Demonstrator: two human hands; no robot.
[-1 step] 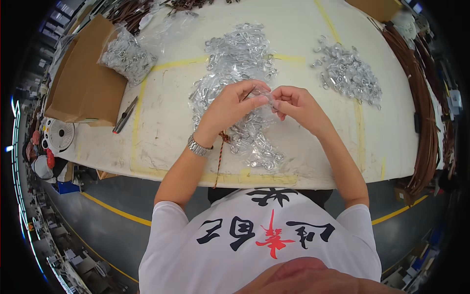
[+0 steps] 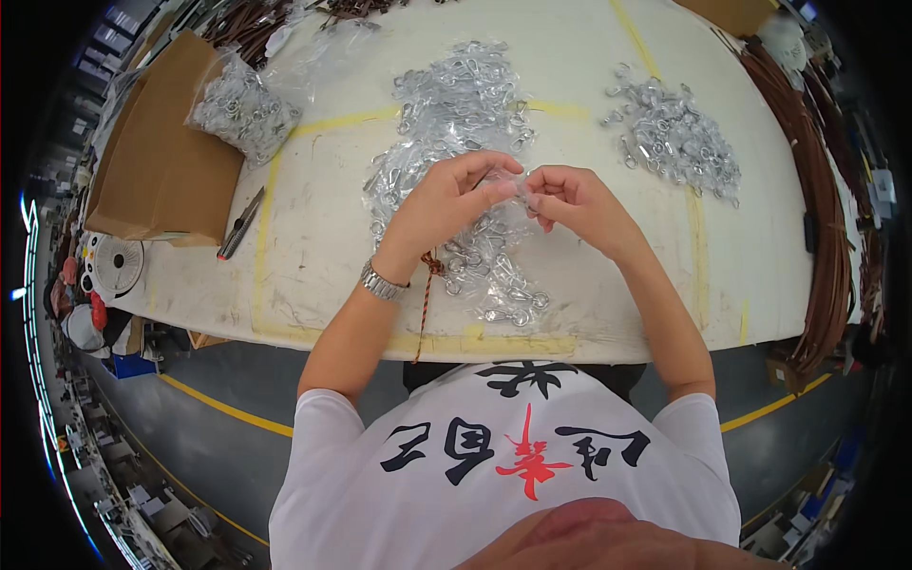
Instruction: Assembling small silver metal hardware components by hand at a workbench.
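My left hand [image 2: 446, 201] and my right hand [image 2: 581, 206] are close together above the middle of the table. Both are closed, pinching a small clear plastic bag [image 2: 505, 179] between thumb and fingers. What is inside the bag is hard to make out. Below and beyond my hands, a long heap of small clear bags with silvery metal hooks and rings [image 2: 465, 100] stretches toward the far side. Some of these bags [image 2: 513, 294] lie near the front edge. By my left wrist, which wears a metal watch [image 2: 383, 282], hangs a reddish-brown twisted cord [image 2: 425, 309].
To the right lies a second pile of metal hooks [image 2: 679, 142]. At left are a cardboard box [image 2: 161, 152], a large clear bag of hooks [image 2: 245, 114], a utility knife [image 2: 240, 226] and a small white fan [image 2: 116, 264]. Brown straps [image 2: 807, 218] line the right edge.
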